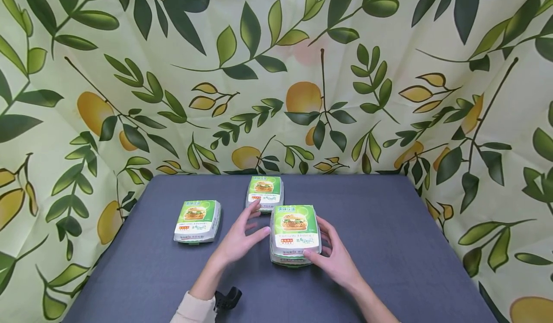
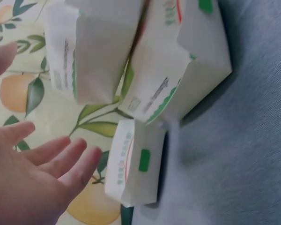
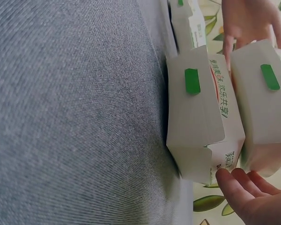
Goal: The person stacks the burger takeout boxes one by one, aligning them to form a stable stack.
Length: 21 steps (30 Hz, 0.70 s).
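Two burger boxes stand stacked between the hands, each white with a green top and a burger picture. The upper box [image 1: 295, 229] covers most of the lower box [image 1: 291, 262], whose front edge shows beneath it. My left hand [image 1: 240, 237] is spread just left of the stack; its thumb points at the upper box, and the left wrist view shows its fingers apart from the cardboard. On the right side, my right hand [image 1: 336, 257] rests against the stack, thumb at the front corner. Its extended fingers [image 3: 246, 187] touch around the seam between both boxes.
A third burger box [image 1: 197, 221] lies on the dark grey table [image 1: 389, 236] at the left. Another burger box [image 1: 265, 193] sits behind the stack near the back edge. A leaf-and-fruit patterned cloth [image 1: 268, 88] hangs behind and along both sides.
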Each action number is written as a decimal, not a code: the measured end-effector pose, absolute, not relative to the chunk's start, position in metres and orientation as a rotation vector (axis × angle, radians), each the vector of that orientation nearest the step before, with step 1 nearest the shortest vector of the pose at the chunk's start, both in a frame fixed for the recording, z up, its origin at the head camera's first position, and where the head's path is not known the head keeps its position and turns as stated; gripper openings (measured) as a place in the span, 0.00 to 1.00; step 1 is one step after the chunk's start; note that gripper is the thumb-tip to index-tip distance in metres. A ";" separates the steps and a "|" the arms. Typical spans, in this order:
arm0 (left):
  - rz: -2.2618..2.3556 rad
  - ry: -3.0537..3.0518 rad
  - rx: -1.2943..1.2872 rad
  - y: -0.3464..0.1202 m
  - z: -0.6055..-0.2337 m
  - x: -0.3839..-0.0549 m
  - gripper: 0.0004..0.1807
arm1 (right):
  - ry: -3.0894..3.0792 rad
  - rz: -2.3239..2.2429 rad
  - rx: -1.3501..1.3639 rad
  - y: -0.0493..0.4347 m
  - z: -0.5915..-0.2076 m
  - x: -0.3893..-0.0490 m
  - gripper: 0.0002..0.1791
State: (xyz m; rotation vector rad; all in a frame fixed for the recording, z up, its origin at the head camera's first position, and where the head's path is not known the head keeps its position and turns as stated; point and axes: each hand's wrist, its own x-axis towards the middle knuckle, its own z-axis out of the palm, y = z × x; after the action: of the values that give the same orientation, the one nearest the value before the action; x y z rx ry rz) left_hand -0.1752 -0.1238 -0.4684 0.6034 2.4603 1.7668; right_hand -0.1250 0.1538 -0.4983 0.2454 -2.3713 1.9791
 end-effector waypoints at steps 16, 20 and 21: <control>1.904 2.765 0.334 -0.124 -0.464 -0.218 0.27 | -2.348 1.981 0.255 0.153 -0.499 -0.120 0.48; 1.833 2.869 0.280 -0.124 -0.465 -0.229 0.29 | -2.336 1.979 0.275 0.153 -0.501 -0.120 0.47; 1.809 2.889 0.263 -0.124 -0.467 -0.232 0.30 | -2.336 1.977 0.273 0.153 -0.502 -0.120 0.47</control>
State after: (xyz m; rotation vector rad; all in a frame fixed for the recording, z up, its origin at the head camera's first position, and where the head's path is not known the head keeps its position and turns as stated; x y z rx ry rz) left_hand -0.2318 -0.1239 -0.4666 0.2631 2.8889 1.8090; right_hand -0.1203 0.1528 -0.5017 0.2730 -2.3355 1.9774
